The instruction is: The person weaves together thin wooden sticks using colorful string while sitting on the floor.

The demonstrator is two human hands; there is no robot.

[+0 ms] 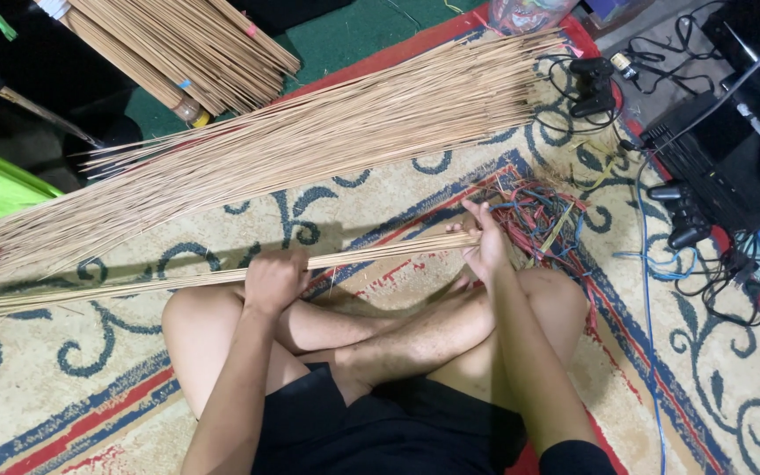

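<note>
I sit on a patterned carpet [380, 189]; my left hand [274, 277] and right hand [484, 246] both grip a thin stick bundle [178, 281], below the loose stick pile [310, 132].

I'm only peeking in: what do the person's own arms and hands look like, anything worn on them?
Both arms are bare up to the picture's lower edge, with no sleeves in view. The left hand and right hand wear no gloves; no rings, watch or bands show. Black shorts are worn.

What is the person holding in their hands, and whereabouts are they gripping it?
A thin bundle of long sticks. The left hand grips it around the middle; the right hand holds its end.
</note>
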